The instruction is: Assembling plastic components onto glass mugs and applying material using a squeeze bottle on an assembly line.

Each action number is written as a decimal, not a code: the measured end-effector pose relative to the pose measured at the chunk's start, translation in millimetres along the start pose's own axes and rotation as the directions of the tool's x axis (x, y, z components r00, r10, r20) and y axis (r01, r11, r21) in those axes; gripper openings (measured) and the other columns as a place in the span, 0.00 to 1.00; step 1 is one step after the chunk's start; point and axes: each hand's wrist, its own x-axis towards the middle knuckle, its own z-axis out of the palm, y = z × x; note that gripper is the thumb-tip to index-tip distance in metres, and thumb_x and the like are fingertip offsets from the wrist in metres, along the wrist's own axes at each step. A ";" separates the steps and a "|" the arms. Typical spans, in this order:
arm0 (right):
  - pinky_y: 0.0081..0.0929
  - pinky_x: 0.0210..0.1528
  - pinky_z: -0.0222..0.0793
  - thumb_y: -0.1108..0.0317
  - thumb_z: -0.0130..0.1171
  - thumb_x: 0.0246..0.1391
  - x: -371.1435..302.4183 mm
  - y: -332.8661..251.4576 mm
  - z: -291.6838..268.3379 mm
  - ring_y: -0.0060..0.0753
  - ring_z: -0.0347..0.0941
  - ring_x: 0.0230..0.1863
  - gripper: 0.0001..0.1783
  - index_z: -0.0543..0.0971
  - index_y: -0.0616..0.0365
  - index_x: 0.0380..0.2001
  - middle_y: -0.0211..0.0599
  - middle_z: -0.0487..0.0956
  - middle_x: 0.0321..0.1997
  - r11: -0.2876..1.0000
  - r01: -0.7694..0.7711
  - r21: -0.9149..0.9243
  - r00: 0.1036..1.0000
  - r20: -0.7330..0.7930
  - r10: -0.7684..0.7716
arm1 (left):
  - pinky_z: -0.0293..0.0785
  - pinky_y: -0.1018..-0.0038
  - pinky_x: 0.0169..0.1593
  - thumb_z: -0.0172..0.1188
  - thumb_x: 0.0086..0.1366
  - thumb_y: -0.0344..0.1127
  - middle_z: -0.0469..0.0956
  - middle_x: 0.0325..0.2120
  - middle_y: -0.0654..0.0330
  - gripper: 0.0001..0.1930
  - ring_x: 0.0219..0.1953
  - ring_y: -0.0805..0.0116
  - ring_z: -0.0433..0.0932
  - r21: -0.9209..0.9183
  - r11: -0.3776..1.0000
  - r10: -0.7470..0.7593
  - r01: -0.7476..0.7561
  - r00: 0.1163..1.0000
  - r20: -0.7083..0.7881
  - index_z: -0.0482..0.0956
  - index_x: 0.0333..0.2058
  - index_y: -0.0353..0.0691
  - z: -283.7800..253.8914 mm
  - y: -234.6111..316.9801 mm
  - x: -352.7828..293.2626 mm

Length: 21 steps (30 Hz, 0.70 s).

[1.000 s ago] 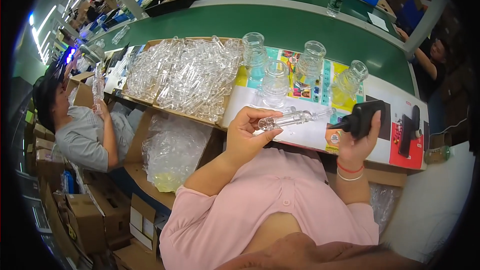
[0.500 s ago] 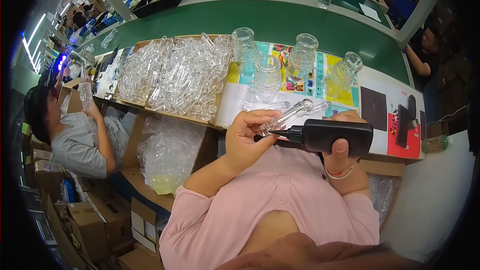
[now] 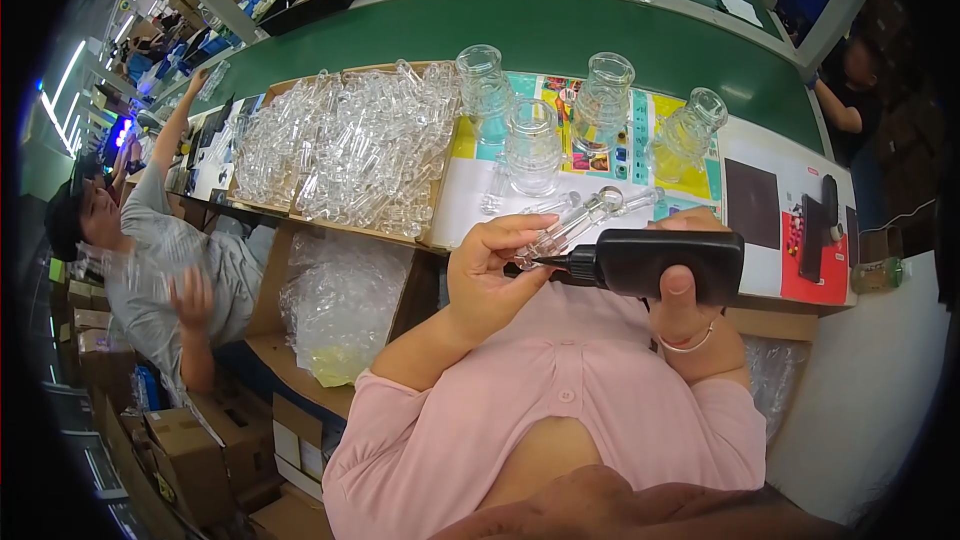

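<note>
Between the thumb and fingers of my left hand is a clear glass tube piece with a rounded end, tilted up to the right. My right hand grips a black squeeze bottle lying on its side. The bottle's thin pointed nozzle meets the near end of the glass piece, beside my left fingertips; whether liquid comes out is too small to tell. Beyond my hands stand several clear glass vessels on a colourful printed sheet. More clear tube pieces lie on the white part of it.
A cardboard tray heaped with clear glass pieces sits at the left. Below it is an open carton with plastic bags. A dark phone-like slab lies at the right. A co-worker sits at the left, another person far right.
The co-worker at the left has stretched one arm toward the green bench and lowered the other hand. My hands keep nearly the same pose, the nozzle still at the glass piece.
</note>
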 end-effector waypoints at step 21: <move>0.24 0.21 0.67 0.72 0.65 0.38 8.9 -10.5 -8.4 0.36 0.72 0.25 0.25 0.68 0.71 0.40 0.50 0.75 0.32 0.837 0.545 -0.035 0.797 0.332 -0.505 | 0.69 0.72 0.47 0.58 0.45 0.14 0.72 0.42 0.46 0.21 0.45 0.62 0.73 0.477 0.864 0.144 -0.164 0.986 0.079 0.70 0.40 0.33 -9.7 -0.4 1.9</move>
